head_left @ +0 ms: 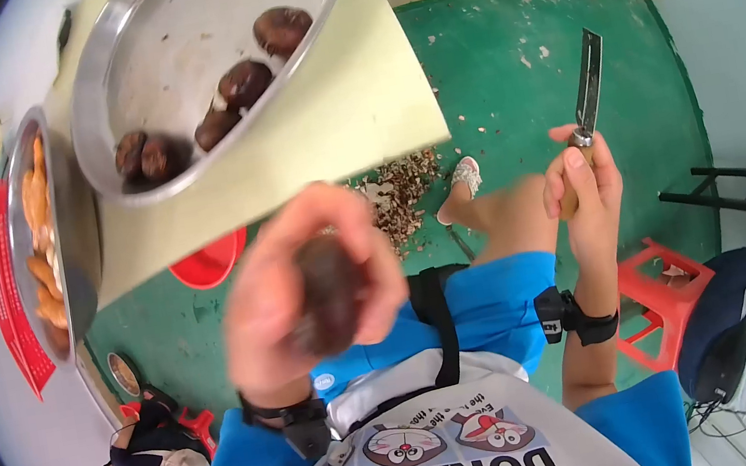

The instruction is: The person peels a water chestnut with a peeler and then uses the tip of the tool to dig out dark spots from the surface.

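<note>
The left hand grips a dark chestnut; the right hand holds a knife. Peelings litter the floor; five remain in the far steel bowl on the tabletop.

Chestnuts lie in a bowl on the table; shell scraps lie on the floor beneath.
</note>
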A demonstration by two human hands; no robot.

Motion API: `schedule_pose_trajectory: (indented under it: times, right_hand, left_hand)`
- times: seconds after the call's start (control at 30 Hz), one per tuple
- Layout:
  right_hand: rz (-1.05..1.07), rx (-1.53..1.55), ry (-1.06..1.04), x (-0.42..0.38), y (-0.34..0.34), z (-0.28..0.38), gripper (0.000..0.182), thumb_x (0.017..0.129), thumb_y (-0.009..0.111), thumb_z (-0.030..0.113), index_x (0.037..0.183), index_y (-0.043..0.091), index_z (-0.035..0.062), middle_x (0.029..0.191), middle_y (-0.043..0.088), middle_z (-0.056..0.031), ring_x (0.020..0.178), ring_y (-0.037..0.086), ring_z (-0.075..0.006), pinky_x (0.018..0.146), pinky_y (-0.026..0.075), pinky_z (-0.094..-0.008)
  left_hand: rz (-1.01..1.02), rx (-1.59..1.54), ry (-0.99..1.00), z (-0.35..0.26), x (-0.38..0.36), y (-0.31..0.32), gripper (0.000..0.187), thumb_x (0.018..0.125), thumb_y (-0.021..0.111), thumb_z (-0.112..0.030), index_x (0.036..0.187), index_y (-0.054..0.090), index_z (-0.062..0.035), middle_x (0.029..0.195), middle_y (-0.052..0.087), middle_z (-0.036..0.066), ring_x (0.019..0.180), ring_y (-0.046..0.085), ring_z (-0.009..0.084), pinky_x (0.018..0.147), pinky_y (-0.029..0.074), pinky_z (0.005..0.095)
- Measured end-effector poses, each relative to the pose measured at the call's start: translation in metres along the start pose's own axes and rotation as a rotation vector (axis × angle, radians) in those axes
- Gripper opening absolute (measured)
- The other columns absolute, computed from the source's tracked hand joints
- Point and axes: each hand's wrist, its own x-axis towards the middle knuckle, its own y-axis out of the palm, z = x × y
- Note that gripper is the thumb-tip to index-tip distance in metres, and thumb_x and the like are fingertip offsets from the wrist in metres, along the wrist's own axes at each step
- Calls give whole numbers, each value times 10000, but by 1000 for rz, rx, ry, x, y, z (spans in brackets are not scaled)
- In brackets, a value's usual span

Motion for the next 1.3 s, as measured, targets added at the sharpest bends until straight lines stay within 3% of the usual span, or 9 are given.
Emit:
schedule_pose_trajectory:
  times: [0.07,0.13,0.27,0.33,0.4,0.47,0.57,0.97,1.3]
  right_hand:
    - [21,15,-61,-29,-3,5,186,851,480,177,901,494,-1,543,411,23,421,352,-37,394,264,-180]
    - [109,-70,-33,-62,-5,5,206,859,468,198,909,494,0,540,403,25,427,361,-39,398,276,-185]
    - [104,-392,-189,-102,5,-18,174,821,548,152,909,517,6,596,464,22,507,380,-26,456,305,-167]
    - [130,-372,-57,-120,15,-17,179,802,577,131,917,520,6,640,502,18,544,398,-26,482,325,-165]
    - [119,-447,-239,-130,24,-21,174,808,570,130,921,519,7,662,518,16,568,418,-22,490,344,-175]
    - [133,-510,-196,-141,25,-30,205,803,576,158,934,517,12,666,547,-31,553,475,-69,496,385,-215]
    - [264,-736,-237,-150,31,-42,269,784,589,209,959,516,19,710,568,-152,583,566,-257,525,437,-305]
    - [316,-896,-337,-151,59,-66,259,748,616,180,925,518,18,780,586,-122,661,585,-269,544,453,-329]
    - [332,-898,-346,-153,67,-78,232,765,600,198,904,518,32,744,583,-105,619,584,-258,502,446,-329]
  left_hand:
    - [180,-161,-5,39,-9,-1,413,850,404,-454,950,389,-54,578,465,89,413,326,69,361,221,193]
    - [34,-279,-143,78,-16,-8,300,895,352,-381,960,414,-94,548,406,40,424,297,66,367,210,194]
    - [-148,-229,-140,116,-23,-15,367,892,316,-444,897,452,-104,508,344,1,397,260,73,358,210,211]
    - [-196,-275,-144,125,-28,-17,375,888,324,-449,894,453,-97,505,340,-4,397,258,69,360,206,209]
    - [-243,-322,-147,131,-38,-20,383,884,333,-453,891,455,-90,501,336,-9,397,256,65,362,203,207]
    - [-250,-341,-75,135,-45,-21,386,880,353,-450,859,469,-82,494,338,-19,399,253,53,361,193,200]
    - [-287,-256,-102,146,-46,-29,388,880,360,-442,805,487,-84,492,357,-18,398,254,46,357,186,195]
    - [-539,-278,63,160,-45,-43,324,879,401,-395,832,490,-88,569,446,-19,402,393,46,319,211,184]
    - [-576,-420,95,164,-47,-43,284,884,397,-379,826,473,-112,548,420,-42,404,385,38,320,216,186]
